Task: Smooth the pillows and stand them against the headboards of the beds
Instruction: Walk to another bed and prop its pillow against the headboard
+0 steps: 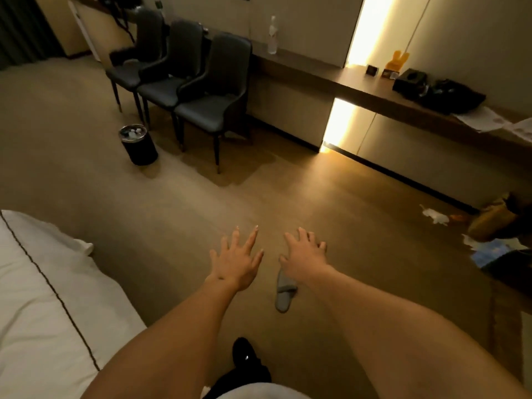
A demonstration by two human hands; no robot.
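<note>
Both my arms stretch forward over the carpet. My left hand [236, 260] is open with fingers spread and holds nothing. My right hand [305, 254] is also open and empty, just right of the left. A bed [43, 298] with white bedding and a thin dark stripe fills the lower left, beside my left arm. No pillow and no headboard are in view.
A grey slipper [283, 295] lies on the floor under my right wrist. Three dark chairs [184, 90] and a black bin [138, 144] stand ahead left. A long desk shelf [359, 82] with a bottle and dark items runs along the right wall. Litter [436, 217] lies at right.
</note>
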